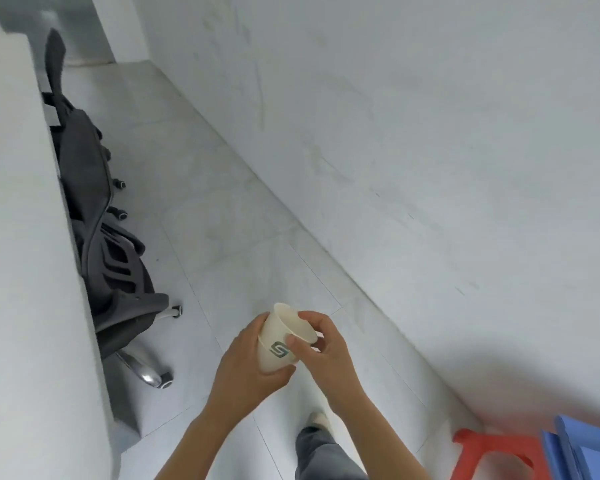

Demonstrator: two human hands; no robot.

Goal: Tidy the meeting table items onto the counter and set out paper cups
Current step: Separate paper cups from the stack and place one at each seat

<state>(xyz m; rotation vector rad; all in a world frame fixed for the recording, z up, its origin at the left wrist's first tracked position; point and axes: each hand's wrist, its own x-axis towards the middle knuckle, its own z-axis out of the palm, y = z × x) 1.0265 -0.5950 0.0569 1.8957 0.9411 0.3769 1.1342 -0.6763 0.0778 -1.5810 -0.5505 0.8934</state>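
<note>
While standing in the aisle between the white counter on the left and the bare wall on the right, holding a short nested stack of paper cups in mid-air over the tiled floor, touching no surface. Wrapped low down by the left grip, fingers curled around the side and under the base. Pinched at the top by the right grip, thumb on the outer wall just beside the green logo, fingertips hooked over the lip into the mouth. Reads as the cup-setting part of the task, judging by a faint seam across the wall hinting at one cup seated inside another: apparently about to part the top cup from the one below. Exact number of nested cups impossible to tell. Calls next for a steady hold low down with the left, a gentle twist and lift with the right so as not to crush the thin rim, then a turn towards the counter to stand the freed cup upright there. Worth minding the dark office chairs pushed in under the counter edge, and the red stool and blue stool near the feet on the right.
</note>
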